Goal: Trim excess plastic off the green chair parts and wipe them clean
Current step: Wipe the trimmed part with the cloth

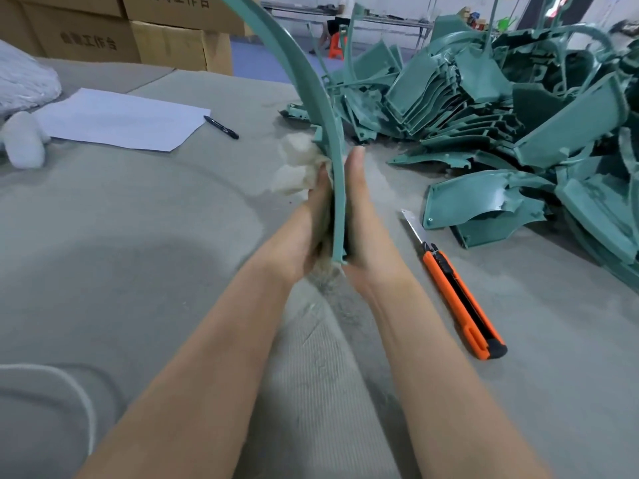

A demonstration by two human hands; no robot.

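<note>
Chair part [320, 108], green, curved strip: lower end between both grips, long axis rising away from them, arching leftward overhead. Left grip [307, 229] clenches rag [295, 164] against it; right grip [366, 229] clasps its lower end, thumb straight. Knife [460, 295] on surface [173, 219], right of right grip.

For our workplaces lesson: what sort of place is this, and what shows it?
Probably a factory finishing bench: a heap of green chair parts, an orange utility knife, stacked cardboard boxes.
</note>
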